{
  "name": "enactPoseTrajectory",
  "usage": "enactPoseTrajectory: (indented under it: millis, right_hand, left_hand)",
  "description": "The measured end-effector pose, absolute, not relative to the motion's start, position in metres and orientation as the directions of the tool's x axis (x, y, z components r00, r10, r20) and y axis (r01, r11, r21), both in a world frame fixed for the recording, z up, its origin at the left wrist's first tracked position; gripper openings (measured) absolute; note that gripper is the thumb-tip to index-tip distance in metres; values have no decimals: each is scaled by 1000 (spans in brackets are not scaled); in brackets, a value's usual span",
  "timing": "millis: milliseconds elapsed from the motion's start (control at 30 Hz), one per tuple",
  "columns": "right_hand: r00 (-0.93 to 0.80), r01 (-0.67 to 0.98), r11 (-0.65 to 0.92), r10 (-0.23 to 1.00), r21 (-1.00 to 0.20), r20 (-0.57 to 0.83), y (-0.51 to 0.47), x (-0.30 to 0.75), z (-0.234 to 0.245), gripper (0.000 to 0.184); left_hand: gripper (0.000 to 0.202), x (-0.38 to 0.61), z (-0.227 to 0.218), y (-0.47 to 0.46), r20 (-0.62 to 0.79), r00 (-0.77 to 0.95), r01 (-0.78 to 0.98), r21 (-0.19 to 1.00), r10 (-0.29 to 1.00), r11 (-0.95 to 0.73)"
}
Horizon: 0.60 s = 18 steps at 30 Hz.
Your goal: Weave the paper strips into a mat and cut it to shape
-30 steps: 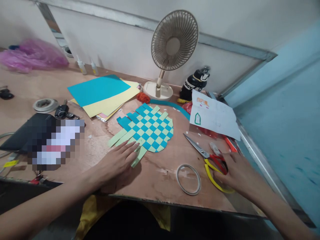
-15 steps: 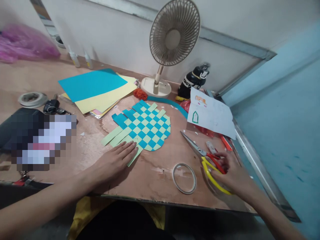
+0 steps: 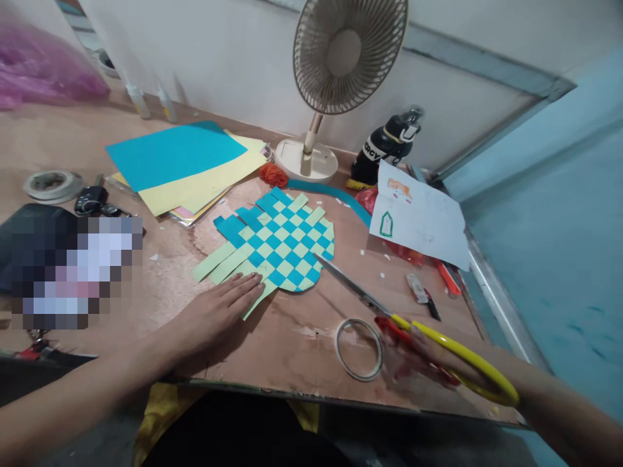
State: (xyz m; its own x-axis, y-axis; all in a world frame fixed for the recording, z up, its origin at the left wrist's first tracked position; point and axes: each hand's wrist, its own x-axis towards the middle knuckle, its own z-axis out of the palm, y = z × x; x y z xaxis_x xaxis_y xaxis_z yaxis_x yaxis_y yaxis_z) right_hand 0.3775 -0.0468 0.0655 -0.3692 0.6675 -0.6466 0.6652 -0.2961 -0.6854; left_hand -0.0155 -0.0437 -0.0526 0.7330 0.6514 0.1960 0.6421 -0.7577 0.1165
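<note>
Nearest to me, my left hand lies palm down on the plywood table, with the fingers together and extended. It is not clamped on anything; the fingertips only press on the loose pale green paper strips of the woven paper mat. This mat lies in the middle of the table and has teal and green strips in a checker pattern, with one rounded side. My right hand is blurred, but it is closed around the yellow and red handles of long scissors. The steel blades are together, and their tip reaches over the right edge of the mat. Between my hands, a thin ring of clear tape lies flat. To the right are a small utility knife and a sheet of paper with a green house outline drawn on it. Farther away stands a black bottle, on which I can read only some white letters, maybe "RCY". Behind the mat are a curved teal strip, a stack of teal and yellow paper, and a cream-colored desk fan with a round ribbed guard. A pink plastic bag lies at the far left.
</note>
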Motion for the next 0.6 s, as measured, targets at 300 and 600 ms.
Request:
enactPoseTrajectory:
  millis: [300, 600]
  right_hand:
    - [-526, 798, -222, 201, -561, -827, -12, 348, 79, 76]
    - [-569, 753, -282, 178, -595, -803, 1, 326, 66, 71]
  left_hand:
    - [66, -13, -43, -45, 218, 720, 635, 177, 659, -752]
    - [67, -12, -36, -43, 238, 715, 622, 215, 658, -753]
